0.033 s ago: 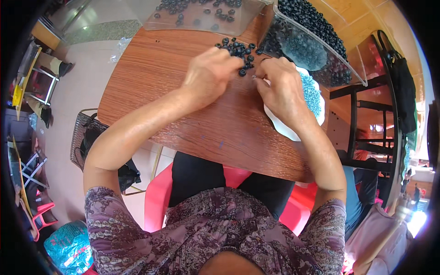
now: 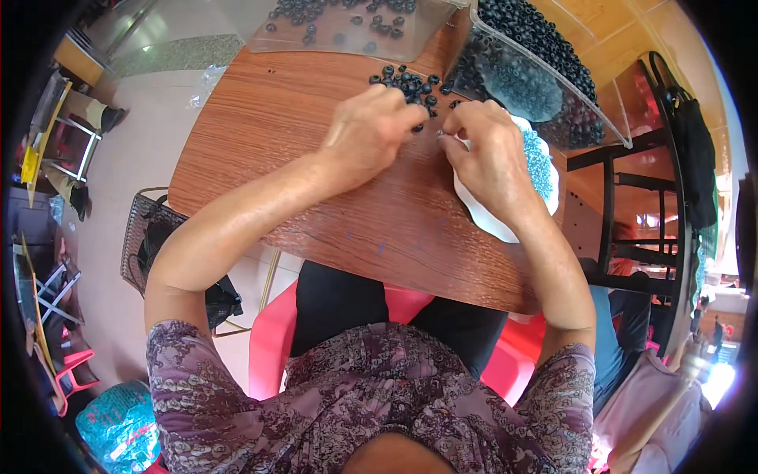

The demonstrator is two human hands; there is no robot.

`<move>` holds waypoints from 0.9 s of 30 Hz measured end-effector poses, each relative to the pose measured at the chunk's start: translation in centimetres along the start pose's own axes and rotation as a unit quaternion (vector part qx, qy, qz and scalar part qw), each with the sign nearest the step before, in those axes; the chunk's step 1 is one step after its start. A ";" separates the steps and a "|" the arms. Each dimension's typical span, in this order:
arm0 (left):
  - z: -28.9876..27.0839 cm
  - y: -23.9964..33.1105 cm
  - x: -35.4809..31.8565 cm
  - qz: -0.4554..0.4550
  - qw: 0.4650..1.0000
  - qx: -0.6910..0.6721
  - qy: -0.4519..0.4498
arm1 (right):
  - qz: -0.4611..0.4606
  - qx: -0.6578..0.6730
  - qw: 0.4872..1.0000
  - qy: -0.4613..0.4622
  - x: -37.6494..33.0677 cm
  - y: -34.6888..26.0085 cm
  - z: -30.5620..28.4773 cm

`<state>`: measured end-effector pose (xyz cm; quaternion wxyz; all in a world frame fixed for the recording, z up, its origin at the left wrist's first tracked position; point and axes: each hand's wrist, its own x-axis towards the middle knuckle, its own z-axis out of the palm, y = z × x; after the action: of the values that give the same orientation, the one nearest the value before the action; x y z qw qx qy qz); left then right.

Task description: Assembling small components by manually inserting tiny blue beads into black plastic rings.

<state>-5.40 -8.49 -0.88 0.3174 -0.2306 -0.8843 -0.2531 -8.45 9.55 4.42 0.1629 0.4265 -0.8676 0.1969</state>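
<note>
My left hand (image 2: 371, 126) is over the wooden table, fingers curled, with its fingertips on a black bead (image 2: 418, 128) that they partly cover. A loose pile of black beads (image 2: 407, 80) lies just beyond those fingers. Beside it, my right hand (image 2: 485, 142) pinches a tiny shiny piece (image 2: 440, 133) between thumb and forefinger; its exact kind is too small to make out. Under and beside the right wrist sits a white scalloped dish (image 2: 485, 221) holding small light-blue pieces (image 2: 537, 162). A short gap separates the two hands.
A clear bin (image 2: 545, 103) full of black beads stands at the far right. Another clear tray (image 2: 332, 39) with scattered black beads is at the far edge of the brown table (image 2: 260, 118). Dark stool legs (image 2: 608, 213) stand to the right, a mesh basket (image 2: 134, 237) to the left.
My left fingertips have shifted slightly right, and now cover more of the nearest black bead. My right hand keeps its pinch, almost unmoved.
</note>
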 end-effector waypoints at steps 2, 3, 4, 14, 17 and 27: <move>1.1 0.4 0.4 0.005 0.999 -0.017 -0.042 | 0.065 0.071 0.995 -0.005 -0.4 -0.5 -1.1; 1.3 0.5 0.5 0.011 0.998 0.007 -0.060 | 0.075 0.075 0.994 -0.011 -0.7 -0.4 -1.4; 1.7 0.5 0.5 0.013 0.998 0.005 -0.059 | 0.076 0.072 0.994 -0.010 -1.0 -0.6 -1.6; 2.1 0.8 0.6 -0.066 0.994 0.018 -0.090 | 0.163 0.222 0.961 0.029 -2.9 -1.2 -2.3; 1.8 1.2 0.4 -0.089 0.991 0.026 -0.094 | 0.199 0.249 0.948 0.025 -3.3 -1.1 -2.3; 0.4 0.7 -1.3 -0.088 0.994 -0.064 -0.010 | 0.259 0.308 0.915 0.005 -4.8 -1.4 -1.8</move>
<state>-4.25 -8.07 -1.80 0.2701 -0.1744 -0.8862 -0.3334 -4.37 12.88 4.12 -0.0293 0.2150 -0.8433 0.4918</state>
